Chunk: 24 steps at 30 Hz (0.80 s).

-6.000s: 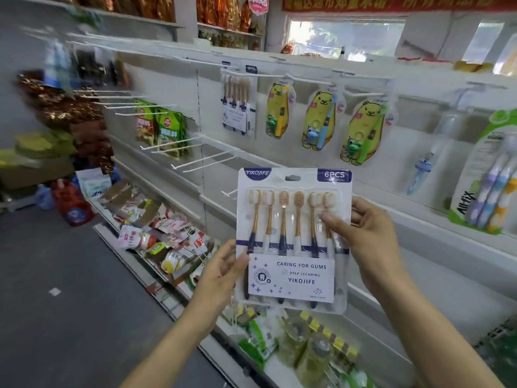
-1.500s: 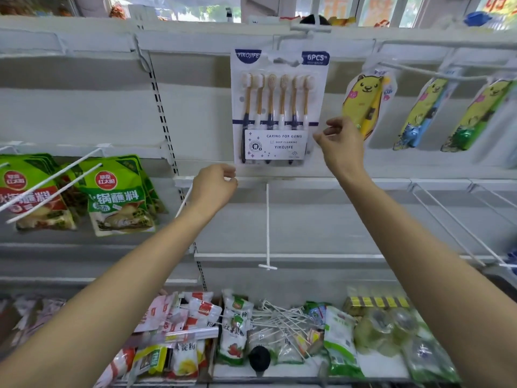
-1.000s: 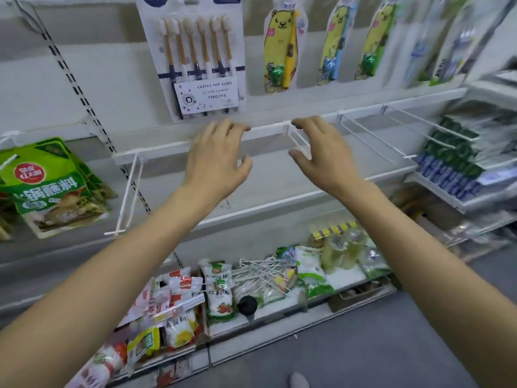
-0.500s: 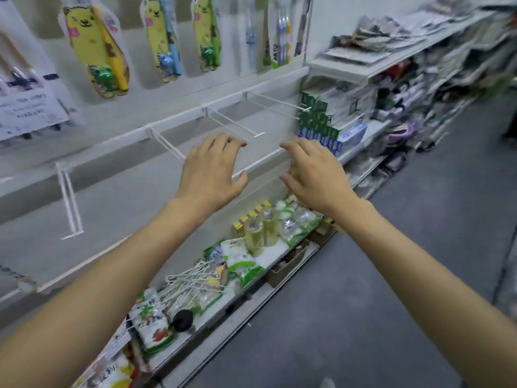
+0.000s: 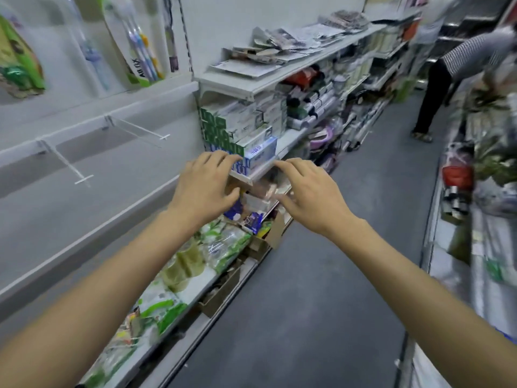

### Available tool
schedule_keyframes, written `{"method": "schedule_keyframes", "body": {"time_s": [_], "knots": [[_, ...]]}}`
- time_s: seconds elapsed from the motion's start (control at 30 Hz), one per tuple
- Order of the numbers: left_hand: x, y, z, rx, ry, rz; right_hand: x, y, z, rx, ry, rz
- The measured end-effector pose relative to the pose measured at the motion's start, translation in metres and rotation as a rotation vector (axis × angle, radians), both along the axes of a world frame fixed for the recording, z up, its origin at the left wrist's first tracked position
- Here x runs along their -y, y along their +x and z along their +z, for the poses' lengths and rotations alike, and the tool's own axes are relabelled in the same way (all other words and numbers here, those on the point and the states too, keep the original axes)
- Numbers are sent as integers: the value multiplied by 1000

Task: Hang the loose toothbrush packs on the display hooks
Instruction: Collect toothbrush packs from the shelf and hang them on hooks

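Both hands are reaching out empty, the left hand point(image 5: 205, 189) and right hand point(image 5: 310, 193) with fingers loosely spread and holding nothing, hovering in front of the boxes point(image 5: 246, 135) on the shelf edge. The hung packs point(image 5: 140, 43) are sitting up at the top left, well apart from the hands, long axis running top to bottom and leaning, heads seemingly upward though it's blurry. Reaching this fast, a hand is risking snagging a bare hook point(image 5: 67, 161) or knocking boxes off.
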<state>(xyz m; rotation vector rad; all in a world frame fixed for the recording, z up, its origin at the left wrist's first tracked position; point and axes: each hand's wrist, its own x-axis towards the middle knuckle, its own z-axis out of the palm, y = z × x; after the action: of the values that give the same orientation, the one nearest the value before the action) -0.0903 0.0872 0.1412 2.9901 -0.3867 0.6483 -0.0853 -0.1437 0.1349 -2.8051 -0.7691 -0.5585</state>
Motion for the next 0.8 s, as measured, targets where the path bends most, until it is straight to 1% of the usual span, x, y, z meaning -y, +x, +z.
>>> {"method": "schedule_keyframes", "body": {"time_s": [0.13,0.33,0.6,0.73,0.8], "knots": [[42,47,-3,-17,10,-37,43,37,0,-21,29,-34],[86,130,-7,-35,0,-66,83,108,-8,-62,60,-68],[123,265,-19,-41,-1,-107,125,234,-13,-56,45,-106],[137,325,-21,-59,31,-131,145,294,-11,-56,2,-115],[141,350,-21,-60,24,-125,152,322,-8,-59,28,-116]]}}
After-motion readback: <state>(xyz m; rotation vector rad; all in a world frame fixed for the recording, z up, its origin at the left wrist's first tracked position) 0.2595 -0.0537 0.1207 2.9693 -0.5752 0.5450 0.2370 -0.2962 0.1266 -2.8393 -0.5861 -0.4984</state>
